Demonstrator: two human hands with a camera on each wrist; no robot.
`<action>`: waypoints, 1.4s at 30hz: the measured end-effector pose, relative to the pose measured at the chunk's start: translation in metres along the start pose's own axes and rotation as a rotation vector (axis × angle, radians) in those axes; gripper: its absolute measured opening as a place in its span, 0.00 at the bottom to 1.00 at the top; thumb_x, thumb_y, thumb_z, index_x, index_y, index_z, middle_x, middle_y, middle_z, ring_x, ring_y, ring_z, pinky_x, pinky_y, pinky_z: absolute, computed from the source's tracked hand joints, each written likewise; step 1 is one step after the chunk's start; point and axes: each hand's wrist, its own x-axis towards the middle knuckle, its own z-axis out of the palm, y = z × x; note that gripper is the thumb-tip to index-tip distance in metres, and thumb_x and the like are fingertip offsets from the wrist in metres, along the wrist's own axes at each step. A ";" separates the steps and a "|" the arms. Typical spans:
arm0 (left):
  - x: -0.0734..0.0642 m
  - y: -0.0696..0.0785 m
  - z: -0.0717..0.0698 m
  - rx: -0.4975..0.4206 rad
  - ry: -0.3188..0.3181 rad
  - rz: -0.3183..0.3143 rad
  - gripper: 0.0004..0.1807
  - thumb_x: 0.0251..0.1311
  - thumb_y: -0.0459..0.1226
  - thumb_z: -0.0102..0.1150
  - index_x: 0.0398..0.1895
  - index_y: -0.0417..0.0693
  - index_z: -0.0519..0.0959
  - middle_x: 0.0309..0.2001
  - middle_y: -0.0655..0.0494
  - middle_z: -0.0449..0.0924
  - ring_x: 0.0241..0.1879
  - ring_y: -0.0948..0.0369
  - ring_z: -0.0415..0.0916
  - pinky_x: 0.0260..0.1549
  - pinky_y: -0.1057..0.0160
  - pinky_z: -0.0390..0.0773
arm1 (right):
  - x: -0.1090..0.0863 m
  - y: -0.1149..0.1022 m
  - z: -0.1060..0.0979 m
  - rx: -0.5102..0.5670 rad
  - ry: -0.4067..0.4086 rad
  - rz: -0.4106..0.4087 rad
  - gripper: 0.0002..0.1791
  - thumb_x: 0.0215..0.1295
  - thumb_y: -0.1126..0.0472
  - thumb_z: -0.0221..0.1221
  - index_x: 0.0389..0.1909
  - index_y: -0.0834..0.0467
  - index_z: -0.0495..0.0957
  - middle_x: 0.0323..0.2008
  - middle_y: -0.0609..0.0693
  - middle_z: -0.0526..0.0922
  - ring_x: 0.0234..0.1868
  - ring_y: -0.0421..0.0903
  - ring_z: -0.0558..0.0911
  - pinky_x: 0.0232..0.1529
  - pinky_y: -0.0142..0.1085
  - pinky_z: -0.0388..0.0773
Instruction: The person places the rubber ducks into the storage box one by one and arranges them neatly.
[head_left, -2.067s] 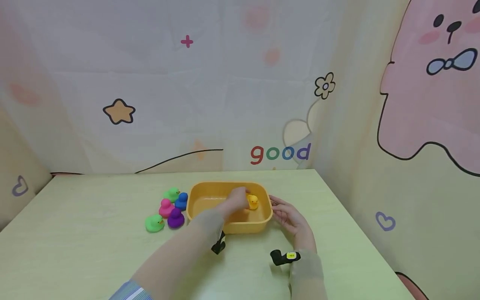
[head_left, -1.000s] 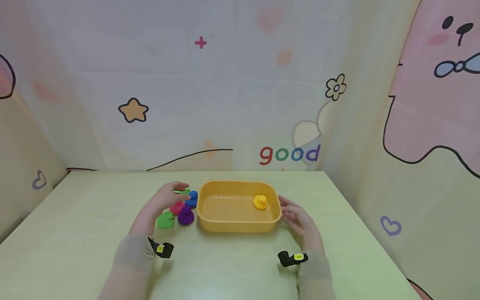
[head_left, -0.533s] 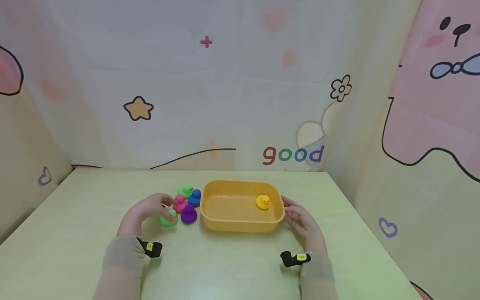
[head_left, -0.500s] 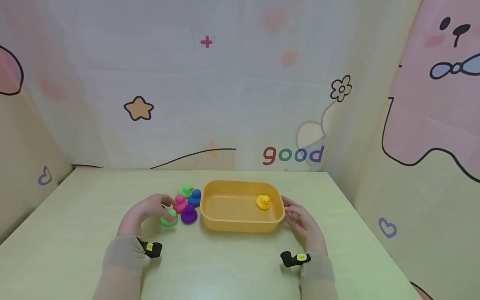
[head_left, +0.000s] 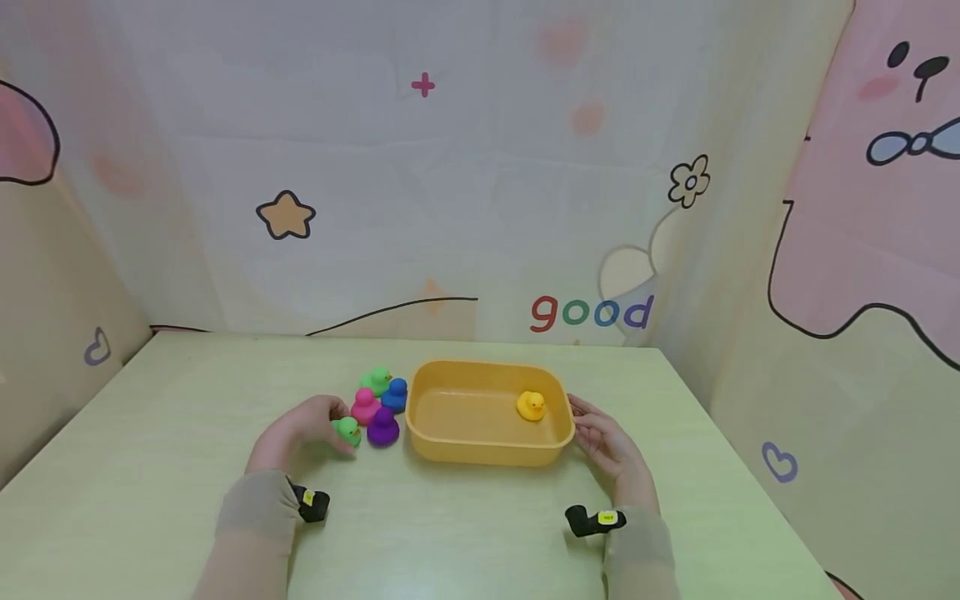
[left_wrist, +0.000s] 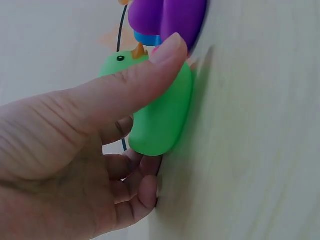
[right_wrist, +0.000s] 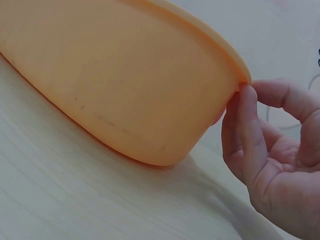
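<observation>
In the head view my left hand is at the nearer green rubber duck. The left wrist view shows the thumb laid across this green duck, with bent fingers on its far side; it is at the tabletop. A purple duck, a pink duck, a blue duck and another green duck stand close by. My right hand touches the outside of the orange-yellow plastic tub with its fingertips, near the rim. A yellow duck sits inside, toward the right end.
The pale wooden table ends at a printed cloth backdrop behind and at the sides. Each wrist wears a small black camera, one at the left wrist and one at the right wrist.
My left hand has left the yellow duck in the tub, passed over the duck cluster and come down to take hold of the nearer green duck. The right hand stays at the tub.
</observation>
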 end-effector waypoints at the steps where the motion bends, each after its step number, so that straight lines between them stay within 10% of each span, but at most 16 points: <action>1: 0.001 0.000 0.001 0.004 0.005 -0.001 0.24 0.39 0.34 0.79 0.38 0.39 0.75 0.39 0.50 0.75 0.45 0.53 0.70 0.53 0.50 0.68 | 0.000 0.000 0.000 0.002 0.007 0.000 0.23 0.71 0.76 0.41 0.45 0.51 0.80 0.46 0.47 0.82 0.35 0.36 0.84 0.42 0.26 0.81; 25: -0.002 -0.008 -0.013 -0.123 0.084 -0.008 0.28 0.51 0.39 0.72 0.54 0.37 0.77 0.56 0.38 0.76 0.58 0.43 0.68 0.61 0.39 0.66 | 0.001 0.000 -0.002 0.000 0.014 0.010 0.21 0.72 0.75 0.41 0.49 0.52 0.77 0.45 0.46 0.82 0.35 0.36 0.83 0.41 0.25 0.81; 30: -0.004 -0.006 -0.016 -0.236 0.129 -0.023 0.31 0.56 0.36 0.66 0.63 0.36 0.72 0.63 0.32 0.69 0.57 0.45 0.72 0.55 0.49 0.76 | 0.002 0.001 -0.002 -0.017 0.010 0.015 0.25 0.73 0.75 0.40 0.69 0.61 0.62 0.45 0.46 0.81 0.35 0.35 0.83 0.41 0.24 0.81; 37: -0.003 -0.006 -0.019 -0.530 0.122 0.047 0.34 0.62 0.29 0.59 0.70 0.31 0.60 0.63 0.32 0.68 0.42 0.70 0.76 0.49 0.67 0.81 | 0.001 0.000 0.000 0.025 0.014 0.022 0.22 0.72 0.75 0.41 0.45 0.51 0.80 0.46 0.47 0.82 0.35 0.37 0.84 0.42 0.26 0.81; 42: -0.001 -0.007 -0.018 -0.618 0.132 0.053 0.35 0.62 0.27 0.58 0.71 0.30 0.58 0.60 0.39 0.71 0.41 0.72 0.76 0.46 0.71 0.80 | 0.002 0.000 -0.001 0.030 0.016 0.025 0.21 0.72 0.75 0.41 0.47 0.52 0.80 0.46 0.47 0.83 0.36 0.37 0.84 0.42 0.26 0.81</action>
